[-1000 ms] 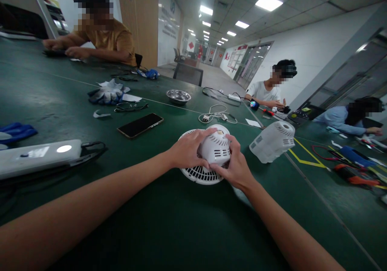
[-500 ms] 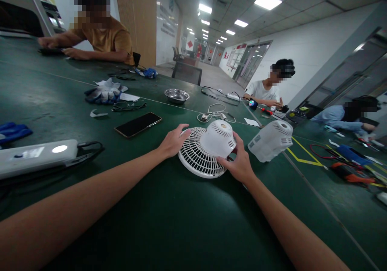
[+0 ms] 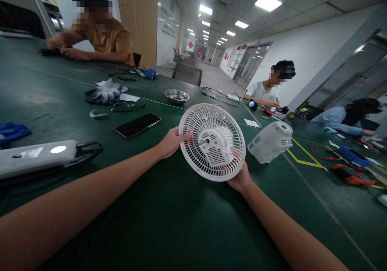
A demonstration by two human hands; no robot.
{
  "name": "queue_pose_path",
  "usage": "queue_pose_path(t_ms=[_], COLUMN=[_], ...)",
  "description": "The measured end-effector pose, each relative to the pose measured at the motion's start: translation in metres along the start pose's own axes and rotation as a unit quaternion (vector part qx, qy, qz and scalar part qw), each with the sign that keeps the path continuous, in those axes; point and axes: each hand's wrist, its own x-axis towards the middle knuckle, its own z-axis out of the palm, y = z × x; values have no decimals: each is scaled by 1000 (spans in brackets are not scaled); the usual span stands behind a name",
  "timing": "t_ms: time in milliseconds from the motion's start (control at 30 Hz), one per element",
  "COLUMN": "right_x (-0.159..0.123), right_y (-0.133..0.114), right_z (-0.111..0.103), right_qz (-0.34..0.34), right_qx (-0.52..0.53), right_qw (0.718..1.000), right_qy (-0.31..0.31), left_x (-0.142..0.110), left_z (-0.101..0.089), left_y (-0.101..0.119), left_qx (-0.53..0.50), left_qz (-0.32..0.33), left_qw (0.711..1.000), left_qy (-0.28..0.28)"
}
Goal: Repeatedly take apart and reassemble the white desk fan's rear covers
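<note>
A round white fan grille with its motor housing is tilted up off the table, and its inner side with a central shaft faces me. My left hand grips the left rim, thumb over the slats. My right hand holds it from behind at the lower right; most of those fingers are hidden by the grille. Just right of it, a second white plastic housing with vents stands on the green table.
A black phone lies left of the grille, beyond a white power device. Farther back are gloves and a metal bowl. On the right are an orange-black tool and cables. Several people sit around the table.
The fan grille has been lifted and flipped, so its inner side shows instead of the motor housing's back. My right hand has gone from the housing's side to behind the grille.
</note>
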Motion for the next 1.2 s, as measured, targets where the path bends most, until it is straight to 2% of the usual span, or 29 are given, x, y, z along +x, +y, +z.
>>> queue_pose_path(t_ms=[100, 200, 300, 367, 433, 500, 567, 633, 733, 800, 867, 933, 1000, 1033, 1067, 1100, 1133, 1200], right_x=[1, 4, 11, 16, 21, 24, 25, 27, 30, 30, 28, 24, 20, 19, 19, 20, 22, 28], right_y=[1, 3, 3, -1, -7, -12, -15, -13, -8, -9, -17, -28, -37, -39, -39, -38, -34, -25], right_z=[0, 1, -11, -30, -55, -79, -96, -106, -109, -109, -111, -117, -128, -135, -143, -152, -162, -179], right_qz=[-3, -27, -80, -124, -164, -197, -209, -189, -151, -176, -237, -301, -336, -339, -331, -312, -283, -195], right_qx=[-28, -46, -79, -152, -293, -442, -533, -577, -597, -603, -610, -609, -592, -579, -561, -537, -507, -424], right_qw=[1000, 998, 990, 969, 916, 833, 766, 738, 737, 726, 690, 636, 591, 580, 581, 599, 631, 727], right_qy=[-5, 17, 81, 148, 218, 267, 292, 294, 280, 280, 308, 366, 433, 463, 488, 505, 515, 503], left_x=[-2, -4, -3, -3, -2, -2, -1, -1, -1, 0, 1, 2, 2, 3, 3, 3, 3, 2], left_z=[3, 4, 2, 0, -1, -2, -2, -3, -4, -5, -6, -7, -8, -9, -10, -10, -11, -12], left_y=[-1, 1, 2, 2, 3, 5, 8, 10, 11, 10, 9, 7, 6, 6, 6, 6, 6, 7], left_qx=[31, 92, 138, 154, 160, 163, 164, 162, 158, 152, 142, 136, 137, 139, 142, 144, 146, 148], left_qz=[-28, -27, -10, -1, -1, -9, -17, -23, -33, -36, -35, -37, -42, -44, -46, -46, -46, -44], left_qw=[999, 994, 988, 986, 983, 981, 978, 978, 978, 980, 981, 981, 981, 981, 980, 980, 980, 981], left_qy=[13, 57, 69, 70, 86, 108, 124, 132, 132, 127, 127, 131, 132, 131, 129, 126, 124, 118])
